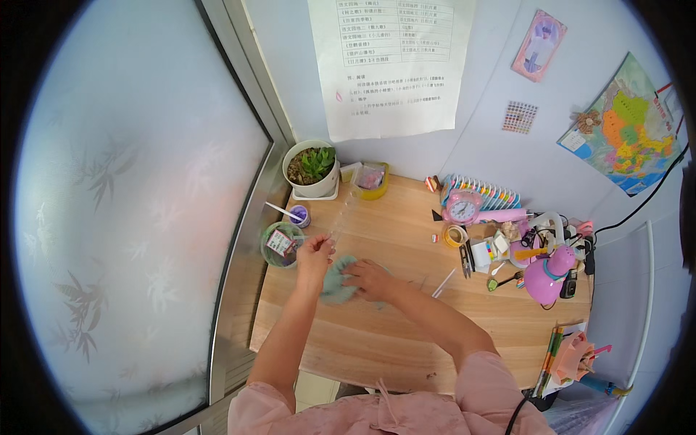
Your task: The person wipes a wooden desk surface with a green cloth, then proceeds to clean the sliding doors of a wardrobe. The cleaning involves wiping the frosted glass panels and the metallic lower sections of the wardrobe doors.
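My left hand (317, 252) is closed in a pinch on the near end of a long clear plastic ruler (346, 210), which slants up and away over the desk. Beside it, my right hand (368, 279) has its fingers bent over a pale green cloth (336, 285) bunched on the wood and grips its right side. Just left of my left hand stands a clear round tub (274, 252) with a red and white label. Behind that is a small tub of purple stuff (299, 215) with a white stick in it.
A potted plant (313, 167) and a yellow container (375, 181) stand at the back left. A pink alarm clock (462, 208), a roll of tape (455, 235) and a purple lamp (548, 275) crowd the right. A white pen-like stick (444, 283) lies on the wooden desk (428, 341).
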`<state>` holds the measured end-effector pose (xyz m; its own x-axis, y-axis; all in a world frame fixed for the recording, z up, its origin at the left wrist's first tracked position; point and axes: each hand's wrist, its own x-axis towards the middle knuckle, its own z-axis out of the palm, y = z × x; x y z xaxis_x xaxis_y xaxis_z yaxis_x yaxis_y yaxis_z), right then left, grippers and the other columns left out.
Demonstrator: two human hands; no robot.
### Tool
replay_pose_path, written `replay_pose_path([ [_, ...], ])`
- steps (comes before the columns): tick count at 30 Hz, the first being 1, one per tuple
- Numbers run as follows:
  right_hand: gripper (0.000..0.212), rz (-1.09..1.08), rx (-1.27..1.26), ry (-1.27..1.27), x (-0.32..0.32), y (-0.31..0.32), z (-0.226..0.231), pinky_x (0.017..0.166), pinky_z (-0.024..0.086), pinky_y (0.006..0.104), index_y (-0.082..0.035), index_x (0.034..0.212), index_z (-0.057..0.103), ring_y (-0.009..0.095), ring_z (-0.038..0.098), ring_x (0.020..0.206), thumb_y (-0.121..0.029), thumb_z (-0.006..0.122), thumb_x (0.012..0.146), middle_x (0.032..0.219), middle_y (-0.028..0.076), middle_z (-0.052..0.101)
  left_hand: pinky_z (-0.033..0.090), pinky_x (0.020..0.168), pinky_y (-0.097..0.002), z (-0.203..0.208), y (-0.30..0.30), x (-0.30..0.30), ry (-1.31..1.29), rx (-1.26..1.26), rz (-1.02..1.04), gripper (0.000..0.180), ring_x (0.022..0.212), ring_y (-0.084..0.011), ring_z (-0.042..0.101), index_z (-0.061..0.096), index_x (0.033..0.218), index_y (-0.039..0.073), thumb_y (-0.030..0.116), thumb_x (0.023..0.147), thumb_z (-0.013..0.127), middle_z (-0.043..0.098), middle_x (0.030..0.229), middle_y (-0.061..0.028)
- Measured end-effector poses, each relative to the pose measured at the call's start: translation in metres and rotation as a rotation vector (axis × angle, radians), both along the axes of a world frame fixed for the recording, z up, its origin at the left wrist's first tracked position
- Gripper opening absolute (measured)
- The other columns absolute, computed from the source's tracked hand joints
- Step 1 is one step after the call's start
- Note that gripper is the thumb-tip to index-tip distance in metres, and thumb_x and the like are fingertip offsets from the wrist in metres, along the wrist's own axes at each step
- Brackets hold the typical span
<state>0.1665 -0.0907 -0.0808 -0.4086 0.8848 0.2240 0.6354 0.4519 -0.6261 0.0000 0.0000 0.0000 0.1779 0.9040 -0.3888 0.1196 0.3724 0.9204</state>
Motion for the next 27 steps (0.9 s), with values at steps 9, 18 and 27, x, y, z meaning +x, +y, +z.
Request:
replay_pose_path([
  [9, 0.043, -0.609, 0.16, -0.175, 0.071, -0.014, 0.009, 0.097, 0.044, 0.0467, -0.009, 0.109, 0.066, 0.036, 0.054, 0.112, -0.002, 0.067, 0.066, 0.115, 0.016, 0.06, 0.044, 0.059, -0.0233, -0.002, 0.017, 0.037, 0.002, -0.099, -0.129, 0.03, 0.072, -0.0107, 0.062, 0.063, 0.115, 0.0, 0.012, 0.088, 0.065, 0.068, 0.089, -0.0032],
  [18, 0.046, -0.977, -0.146, -0.376, 0.104, 0.069, 0.009, 0.105, 0.034, 0.0529, -0.008, 0.124, 0.057, 0.034, 0.036, 0.133, -0.013, 0.062, 0.079, 0.143, 0.017, 0.041, 0.042, 0.057, -0.0222, 0.014, 0.006, 0.005, -0.115, -0.148, -0.021, 0.026, 0.07, -0.0102, 0.061, 0.066, 0.112, 0.003, 0.012, 0.087, 0.065, 0.07, 0.093, -0.0042],
  [27, 0.048, -0.559, 0.006, -0.403, 0.001, -0.04, 0.014, 0.097, 0.038, 0.0494, -0.011, 0.122, 0.058, 0.032, 0.04, 0.13, -0.017, 0.065, 0.075, 0.139, 0.014, 0.045, 0.046, 0.057, -0.0257, -0.016, 0.037, 0.107, -0.056, -0.031, -0.083, 0.066, 0.074, -0.0142, 0.061, 0.034, 0.142, 0.0, 0.0, 0.083, 0.064, 0.065, 0.103, -0.0117],
])
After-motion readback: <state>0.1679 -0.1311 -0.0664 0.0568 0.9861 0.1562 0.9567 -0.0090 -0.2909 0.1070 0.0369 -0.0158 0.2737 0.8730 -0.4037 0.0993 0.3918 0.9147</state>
